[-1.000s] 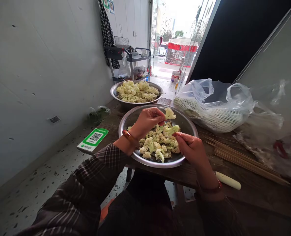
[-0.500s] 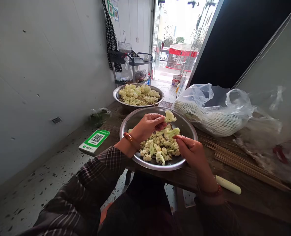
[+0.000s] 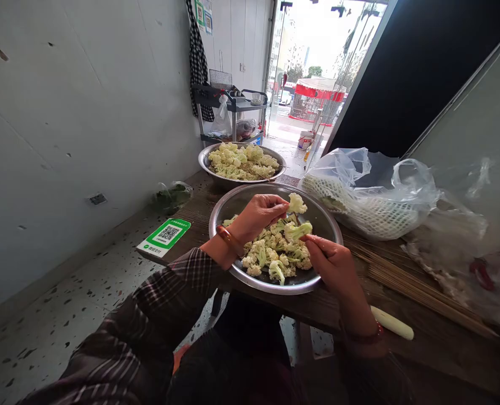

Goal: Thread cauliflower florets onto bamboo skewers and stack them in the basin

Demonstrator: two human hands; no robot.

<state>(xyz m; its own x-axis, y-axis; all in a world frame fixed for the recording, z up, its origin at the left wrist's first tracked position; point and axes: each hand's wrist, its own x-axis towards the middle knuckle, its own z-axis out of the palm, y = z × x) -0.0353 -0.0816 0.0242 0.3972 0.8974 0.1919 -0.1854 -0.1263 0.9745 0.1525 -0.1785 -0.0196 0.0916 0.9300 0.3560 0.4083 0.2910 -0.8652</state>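
Observation:
Over the near metal basin [image 3: 224,211], my left hand [image 3: 260,216] is closed, its fingertips pinching a small cauliflower floret [image 3: 297,203]. My right hand [image 3: 332,261] is closed too. Its thumb and forefinger grip the stem end of another cauliflower floret [image 3: 298,231], just below the first one. The two florets are close together but look apart. More cut cauliflower pieces [image 3: 270,256] lie in the basin beneath both hands. I cannot tell whether a thin stick is hidden inside my fingers.
Behind stands a second metal basin [image 3: 205,163] heaped with cauliflower. To the right are a plastic bag [image 3: 376,208] with netted contents and a bundle of thin wooden skewers [image 3: 422,292]. A pale handle [image 3: 392,323] lies near the front edge, a green QR-code card [image 3: 164,237] at left.
The view has shifted slightly, so the scene sits a little further right. Both hands keep hold of their florets; the right-hand floret has turned slightly.

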